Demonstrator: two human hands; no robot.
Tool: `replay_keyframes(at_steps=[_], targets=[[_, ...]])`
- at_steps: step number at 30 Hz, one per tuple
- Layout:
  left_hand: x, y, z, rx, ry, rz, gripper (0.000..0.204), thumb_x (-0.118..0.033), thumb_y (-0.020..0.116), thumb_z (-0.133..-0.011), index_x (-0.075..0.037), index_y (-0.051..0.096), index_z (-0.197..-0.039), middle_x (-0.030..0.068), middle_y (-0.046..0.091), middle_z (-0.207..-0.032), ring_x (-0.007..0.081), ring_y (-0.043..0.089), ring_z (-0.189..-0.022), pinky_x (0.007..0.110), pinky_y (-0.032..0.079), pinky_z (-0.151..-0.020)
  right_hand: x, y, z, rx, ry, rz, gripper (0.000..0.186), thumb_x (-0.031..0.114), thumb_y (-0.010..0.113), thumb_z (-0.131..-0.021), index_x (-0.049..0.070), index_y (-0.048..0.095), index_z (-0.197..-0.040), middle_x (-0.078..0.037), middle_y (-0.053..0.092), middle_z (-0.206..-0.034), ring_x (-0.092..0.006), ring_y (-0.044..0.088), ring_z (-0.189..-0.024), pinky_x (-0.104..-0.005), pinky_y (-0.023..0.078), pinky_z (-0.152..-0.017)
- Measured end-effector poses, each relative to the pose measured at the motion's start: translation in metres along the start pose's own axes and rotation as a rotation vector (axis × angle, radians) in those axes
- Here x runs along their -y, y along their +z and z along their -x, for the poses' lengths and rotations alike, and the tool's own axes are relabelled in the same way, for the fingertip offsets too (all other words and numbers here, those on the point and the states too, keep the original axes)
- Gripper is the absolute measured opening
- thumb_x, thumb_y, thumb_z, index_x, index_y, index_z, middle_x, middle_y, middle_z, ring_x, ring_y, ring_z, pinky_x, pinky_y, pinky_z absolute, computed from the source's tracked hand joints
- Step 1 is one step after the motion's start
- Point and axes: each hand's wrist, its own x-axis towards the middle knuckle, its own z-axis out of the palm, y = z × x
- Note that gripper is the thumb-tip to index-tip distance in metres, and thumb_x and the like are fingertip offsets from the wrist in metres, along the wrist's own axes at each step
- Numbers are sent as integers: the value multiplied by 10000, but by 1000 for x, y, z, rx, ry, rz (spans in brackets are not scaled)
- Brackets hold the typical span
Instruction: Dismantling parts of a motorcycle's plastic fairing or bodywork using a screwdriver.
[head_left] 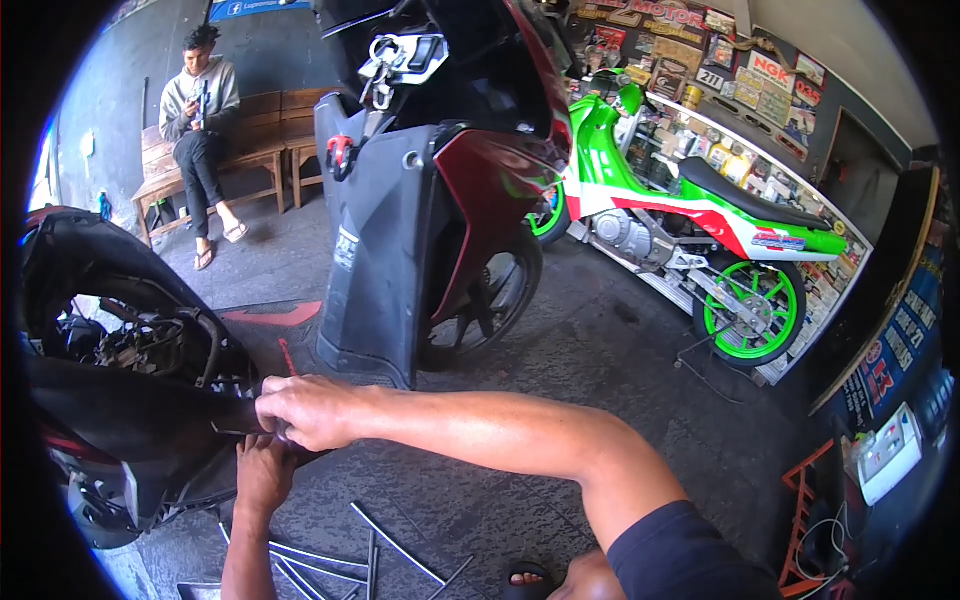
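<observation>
My right hand is closed at the front end of a scooter's dark side panel, its fingers curled over something small that I cannot make out. Just below it, my left hand has bent fingers close against the panel's lower edge; whatever they grip is hidden. Above the panel, the scooter's body is open, with engine parts showing inside. The scooter's grey leg shield and dark red front fairing rise ahead of my hands. A bunch of keys hangs near the top.
Several thin metal rods lie on the floor by my left forearm. A green motorcycle stands at the right before a glass display case. At the back left, a person sits on a wooden bench. A red metal frame is at lower right.
</observation>
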Motion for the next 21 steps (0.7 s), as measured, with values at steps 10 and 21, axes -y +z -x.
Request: replay_keyframes(at_steps=[10, 21], targets=[[11, 15, 43, -174, -33, -13, 187, -141, 634, -778, -48, 569, -927, 167, 595, -998, 363, 565, -963, 465, 460, -813, -12, 22, 52, 54, 353, -392, 321, 198, 718, -797, -12, 621, -1019, -87, 653, -965, -194, 615, -922, -347, 500, -820], [130, 80, 408, -302, -1157, -111, 168, -154, 572, -840, -37, 494, -932, 194, 590, -934, 407, 589, -892, 508, 479, -752, -61, 336, 146, 574, 845, -901, 214, 17, 668, -785, -55, 573, -962, -133, 629, -768, -185, 601, -507, -303, 474, -417]])
